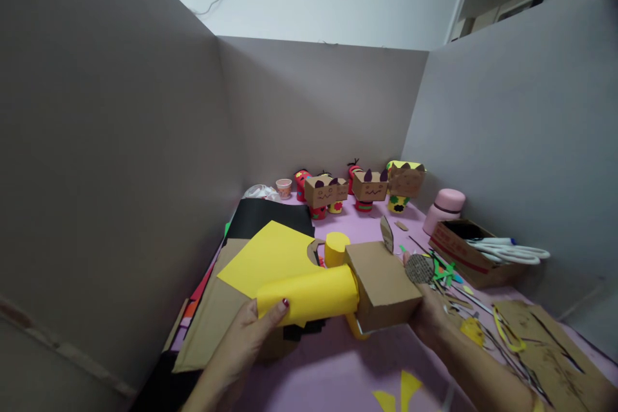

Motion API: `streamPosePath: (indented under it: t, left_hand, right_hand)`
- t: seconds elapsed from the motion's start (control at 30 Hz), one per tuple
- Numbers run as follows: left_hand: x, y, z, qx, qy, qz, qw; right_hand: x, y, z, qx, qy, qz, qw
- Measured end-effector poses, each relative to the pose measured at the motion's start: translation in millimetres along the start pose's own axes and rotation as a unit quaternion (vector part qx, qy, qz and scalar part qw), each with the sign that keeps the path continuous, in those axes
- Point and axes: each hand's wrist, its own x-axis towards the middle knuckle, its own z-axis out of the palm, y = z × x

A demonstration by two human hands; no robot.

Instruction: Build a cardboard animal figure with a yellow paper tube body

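Observation:
My left hand (pixel 251 335) is closed around the near end of a rolled yellow paper tube (pixel 309 295), thumb on top. The tube's far end meets a brown cardboard box (pixel 386 283) with a small cardboard ear (pixel 387 234) standing on top. My right hand (pixel 429 315) grips the box's right side and pinches a round corrugated cardboard piece (pixel 419 268) between fingertips. Behind the box stands a short yellow paper cylinder (pixel 336 247). A flat yellow sheet (pixel 268 256) lies to the left.
Several finished box-headed figures (pixel 367 188) line the back wall on the pink tabletop (pixel 338 367). Black and brown sheets (pixel 263 215) lie left. A pink flask (pixel 445 207), a cardboard box with white scissors (pixel 506 251) and paper scraps (pixel 483 322) sit right. Grey partitions enclose the desk.

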Motion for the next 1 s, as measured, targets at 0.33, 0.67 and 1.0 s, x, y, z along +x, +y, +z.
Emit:
streamPosePath:
  t: [0.33,0.67,1.0]
  left_hand:
    - [0,-20,-19,0.358,0.234,0.218,0.877]
    - [19,-17,-15,0.371,0.188,0.273,0.867]
    - [58,-24,-31,-0.11,0.113,-0.001,0.988]
  right_hand:
    - [2,-2,0,-0.018,0.007,0.006,1.0]
    - [3,-2,-3,-0.012,0.008,0.017,1.0]
    - [4,-1,1,-0.01,-0.024,0.028,0.999]
